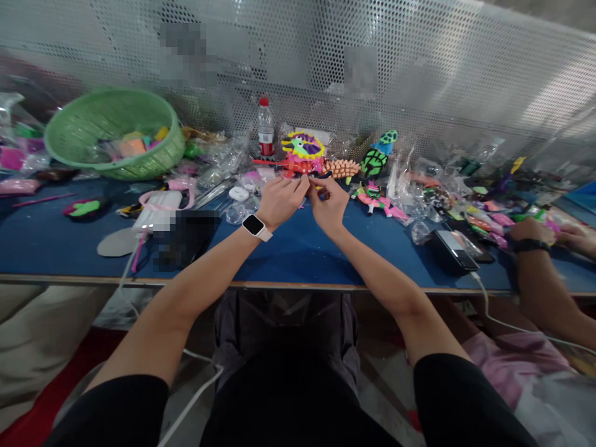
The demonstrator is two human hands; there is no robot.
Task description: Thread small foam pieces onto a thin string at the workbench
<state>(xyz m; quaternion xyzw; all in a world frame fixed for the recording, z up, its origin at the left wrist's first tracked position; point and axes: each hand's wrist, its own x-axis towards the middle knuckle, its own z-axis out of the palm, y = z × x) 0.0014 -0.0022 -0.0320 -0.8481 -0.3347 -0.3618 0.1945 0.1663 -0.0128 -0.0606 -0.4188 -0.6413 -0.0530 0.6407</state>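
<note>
Above the blue table, my left hand (pixel 283 200) and my right hand (pixel 328 203) meet at the fingertips. Both hands are closed in a pinch; whatever lies between the fingers is too small to make out. Just beyond them is a colourful clay figure (pixel 303 146) with a yellow-edged purple frill, above a red piece (pixel 298 166). An orange-brown spiky piece (pixel 342 167) lies beyond my right hand. Farther right are a green and black figure (pixel 374 161) with a blue top and a pink and green figure (pixel 375 195).
A green basket (pixel 116 167) stands at the back left, a red-capped bottle (pixel 265 127) at the back. A dark phone (pixel 198 239), a white power bank (pixel 158 211) and a black device (pixel 451 251) lie nearer. Another person's hands (pixel 533 231) work at the right.
</note>
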